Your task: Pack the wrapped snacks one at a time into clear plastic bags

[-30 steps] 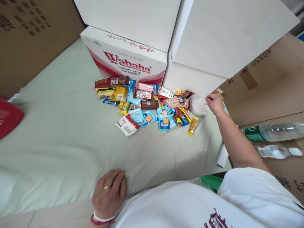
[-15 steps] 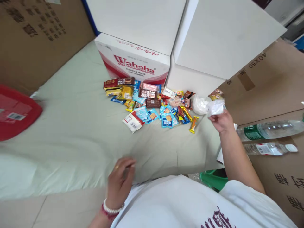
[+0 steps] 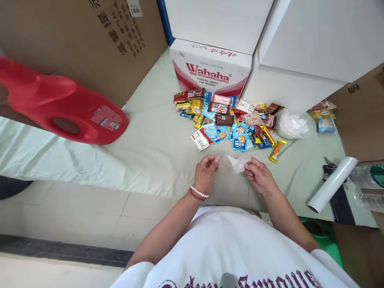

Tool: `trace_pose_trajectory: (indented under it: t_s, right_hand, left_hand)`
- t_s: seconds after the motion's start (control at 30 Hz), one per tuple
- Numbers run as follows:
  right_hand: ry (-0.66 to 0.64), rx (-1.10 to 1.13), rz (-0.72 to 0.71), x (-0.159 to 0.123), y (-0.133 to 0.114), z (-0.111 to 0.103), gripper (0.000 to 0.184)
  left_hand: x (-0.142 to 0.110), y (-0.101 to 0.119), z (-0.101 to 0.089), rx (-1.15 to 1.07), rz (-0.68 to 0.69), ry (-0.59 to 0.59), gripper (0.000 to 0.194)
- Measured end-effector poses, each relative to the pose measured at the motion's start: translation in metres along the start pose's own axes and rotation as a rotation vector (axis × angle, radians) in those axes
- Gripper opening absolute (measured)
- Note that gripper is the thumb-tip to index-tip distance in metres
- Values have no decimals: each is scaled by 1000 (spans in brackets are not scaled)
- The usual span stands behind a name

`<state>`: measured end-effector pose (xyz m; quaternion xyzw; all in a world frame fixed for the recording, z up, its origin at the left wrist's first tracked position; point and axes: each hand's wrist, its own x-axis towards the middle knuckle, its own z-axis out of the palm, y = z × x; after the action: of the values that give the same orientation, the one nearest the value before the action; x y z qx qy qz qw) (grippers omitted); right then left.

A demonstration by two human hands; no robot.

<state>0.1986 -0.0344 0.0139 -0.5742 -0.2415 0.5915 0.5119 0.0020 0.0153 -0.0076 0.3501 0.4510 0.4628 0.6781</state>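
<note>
A thin, translucent plastic bag (image 3: 235, 163) is stretched between my two hands, in front of a pile of wrapped snacks. My left hand (image 3: 206, 173) pinches one end of it, with a white and a red bracelet on the wrist. At the other end, my right hand (image 3: 258, 174) is closed on the bag. Just beyond them lie snack packets, among them blue biscuit packets (image 3: 239, 142), a white-and-red packet (image 3: 200, 139), brown cocoa bars (image 3: 219, 108) and a yellow-orange stick packet (image 3: 276, 151). A crumpled bundle of similar white plastic (image 3: 294, 124) sits to the right.
Behind the snacks stand a Wahaha carton (image 3: 211, 68) and white boxes (image 3: 318, 36). A large red jug (image 3: 87, 96) lies left. At right are a white roll (image 3: 333, 184), more packets (image 3: 325, 124) and clear bottles (image 3: 364, 178). A green bin (image 3: 325, 236) is below the edge.
My right hand has come from the white bundle to the middle, bringing the plastic bag. My left hand has moved up and taken hold of its other end. The view has shifted left.
</note>
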Motion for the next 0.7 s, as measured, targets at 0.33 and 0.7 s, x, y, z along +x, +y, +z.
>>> trace_pose_trajectory:
  t_s: [0.33,0.7]
  right_hand:
    - [-273,-449,-143,2,-14,-30,38]
    - [-158,42,-53,21,-17,18,51]
  left_hand:
    - [-19,33,-11,-435,-129,-229,26]
    - [-19,33,-11,-212,-76,-254,36]
